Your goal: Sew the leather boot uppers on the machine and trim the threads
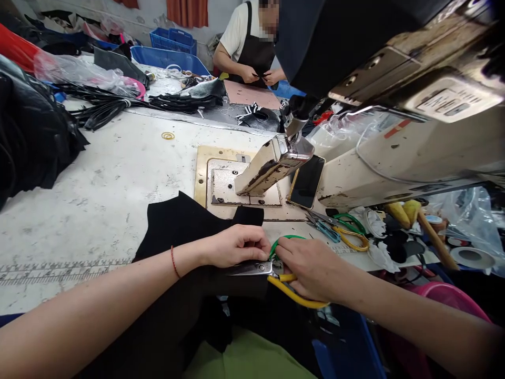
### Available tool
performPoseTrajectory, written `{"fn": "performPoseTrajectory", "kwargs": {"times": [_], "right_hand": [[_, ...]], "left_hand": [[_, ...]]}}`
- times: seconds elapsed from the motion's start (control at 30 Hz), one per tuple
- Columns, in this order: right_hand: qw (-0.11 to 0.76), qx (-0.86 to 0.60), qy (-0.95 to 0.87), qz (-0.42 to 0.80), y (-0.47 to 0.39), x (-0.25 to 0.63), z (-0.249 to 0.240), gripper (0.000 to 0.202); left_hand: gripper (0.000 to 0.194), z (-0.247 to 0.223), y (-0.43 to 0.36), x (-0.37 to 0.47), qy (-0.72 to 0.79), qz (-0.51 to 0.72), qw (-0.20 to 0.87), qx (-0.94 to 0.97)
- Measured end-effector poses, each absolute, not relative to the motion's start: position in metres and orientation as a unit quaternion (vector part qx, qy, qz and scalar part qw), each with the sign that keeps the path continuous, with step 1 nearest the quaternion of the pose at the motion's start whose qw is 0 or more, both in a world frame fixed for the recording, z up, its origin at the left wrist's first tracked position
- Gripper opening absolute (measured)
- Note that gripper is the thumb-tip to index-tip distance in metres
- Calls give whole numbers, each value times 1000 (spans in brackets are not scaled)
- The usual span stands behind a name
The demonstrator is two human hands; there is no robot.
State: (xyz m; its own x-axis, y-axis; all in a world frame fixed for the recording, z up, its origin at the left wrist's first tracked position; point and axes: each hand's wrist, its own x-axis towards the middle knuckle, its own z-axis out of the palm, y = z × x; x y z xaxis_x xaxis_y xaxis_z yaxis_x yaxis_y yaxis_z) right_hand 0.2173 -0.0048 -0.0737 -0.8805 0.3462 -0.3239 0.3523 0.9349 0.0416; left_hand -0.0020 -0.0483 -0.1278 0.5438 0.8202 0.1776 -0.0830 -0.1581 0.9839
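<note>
Black fabric (pixel 177 221) lies at the table's front edge and hangs down over it. My left hand (pixel 236 246), with a red string on its wrist, is closed in a pinch over the fabric; what is between its fingertips is too small to make out. My right hand (pixel 311 266) is wrapped round scissors (pixel 296 295) with yellow and green handles. The scissors' blades point left, just below my left fingers. Both hands' fingertips are close together, in front of the sewing machine's post (pixel 272 168).
The sewing machine head (pixel 394 68) overhangs the right side. A phone (pixel 307 181), more scissors (pixel 351 237) and a hammer (pixel 436 239) lie right. Black material (pixel 31 126) is heaped left. Across the table, a person (pixel 252 47) holds something dark near blue crates (pixel 173 42).
</note>
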Motion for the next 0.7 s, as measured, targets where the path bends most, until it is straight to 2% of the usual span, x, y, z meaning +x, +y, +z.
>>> {"fn": "performPoseTrajectory", "kwargs": {"times": [0.4, 0.53, 0.7], "right_hand": [[323, 237, 915, -44, -21, 196, -45, 14], [325, 233, 916, -26, -23, 187, -43, 19], [320, 227, 920, -24, -23, 187, -37, 13]], "left_hand": [[14, -126, -49, -3, 297, 409, 613, 607], [12, -125, -49, -2, 292, 409, 627, 595], [17, -125, -51, -1, 294, 418, 670, 538]]}}
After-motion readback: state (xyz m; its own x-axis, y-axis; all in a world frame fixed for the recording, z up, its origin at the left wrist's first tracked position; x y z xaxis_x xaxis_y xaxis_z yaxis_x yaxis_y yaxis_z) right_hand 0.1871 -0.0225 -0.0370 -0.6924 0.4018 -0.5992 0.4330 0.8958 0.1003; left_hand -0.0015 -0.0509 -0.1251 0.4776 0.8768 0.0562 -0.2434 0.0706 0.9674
